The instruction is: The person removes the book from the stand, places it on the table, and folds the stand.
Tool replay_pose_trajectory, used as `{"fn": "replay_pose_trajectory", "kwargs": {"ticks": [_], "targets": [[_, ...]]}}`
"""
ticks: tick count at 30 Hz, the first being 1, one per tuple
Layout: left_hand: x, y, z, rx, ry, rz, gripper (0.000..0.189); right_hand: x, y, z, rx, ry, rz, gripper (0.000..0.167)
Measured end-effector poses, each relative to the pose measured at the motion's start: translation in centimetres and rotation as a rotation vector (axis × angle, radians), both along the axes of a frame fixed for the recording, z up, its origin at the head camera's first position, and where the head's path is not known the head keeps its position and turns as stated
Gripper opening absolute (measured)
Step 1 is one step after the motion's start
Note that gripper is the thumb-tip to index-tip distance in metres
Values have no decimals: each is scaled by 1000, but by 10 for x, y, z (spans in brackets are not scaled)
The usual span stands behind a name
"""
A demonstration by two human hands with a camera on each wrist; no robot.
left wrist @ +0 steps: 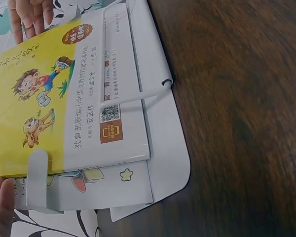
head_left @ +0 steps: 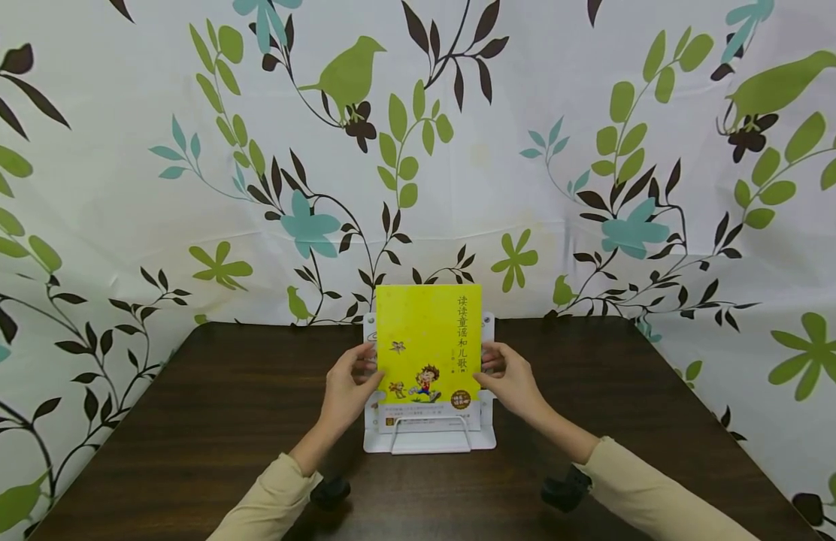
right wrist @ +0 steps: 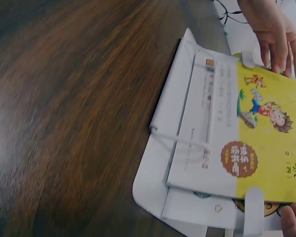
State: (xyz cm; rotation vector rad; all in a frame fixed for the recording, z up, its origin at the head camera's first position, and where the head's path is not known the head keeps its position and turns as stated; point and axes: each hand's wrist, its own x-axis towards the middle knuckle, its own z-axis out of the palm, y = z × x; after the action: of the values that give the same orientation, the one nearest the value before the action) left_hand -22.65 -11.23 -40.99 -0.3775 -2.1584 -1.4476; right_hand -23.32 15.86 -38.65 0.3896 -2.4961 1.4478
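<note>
A yellow and white children's book (head_left: 425, 330) stands upright, front cover out, on a white book stand (head_left: 486, 439). A white wire bar (head_left: 431, 451) crosses in front of its lower edge. My left hand (head_left: 343, 387) holds the book's left edge, thumb at the front and fingers curled at the side. On the opposite edge my right hand (head_left: 516, 383) does likewise. The stand's backing, printed with small drawings, shows past the book's side in both wrist views. A white side tab (left wrist: 38, 180) overlaps the cover edge. Some fingertips are hidden behind the book.
The stand is on a dark wooden table (head_left: 255, 421). Behind it hangs a white cloth (head_left: 458, 210) patterned with leaves, birds and flowers. Dark wrist devices (head_left: 330, 492) sit below the cuffs of the cream sleeves (head_left: 269, 500).
</note>
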Motion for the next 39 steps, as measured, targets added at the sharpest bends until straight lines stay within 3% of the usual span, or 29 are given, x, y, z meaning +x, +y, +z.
{"fn": "replay_pose_trajectory", "kwargs": {"ticks": [6, 10, 20, 26, 39], "targets": [[-3, 1, 0, 7, -7, 15, 41, -3, -4, 0, -36, -54, -45, 42], [-5, 1, -3, 2, -3, 13, 41, -3, -5, -2, -18, -33, -55, 40], [-6, 3, -6, 4, 17, 6, 47, -4, -8, -15, 4, 139, -1, 41], [-6, 4, -7, -30, 24, -3, 54, -6, -6, -18, 8, 190, 34, 41], [-5, 5, -10, -1, 36, -10, 55, -7, -2, -30, 29, 338, 111, 48]]}}
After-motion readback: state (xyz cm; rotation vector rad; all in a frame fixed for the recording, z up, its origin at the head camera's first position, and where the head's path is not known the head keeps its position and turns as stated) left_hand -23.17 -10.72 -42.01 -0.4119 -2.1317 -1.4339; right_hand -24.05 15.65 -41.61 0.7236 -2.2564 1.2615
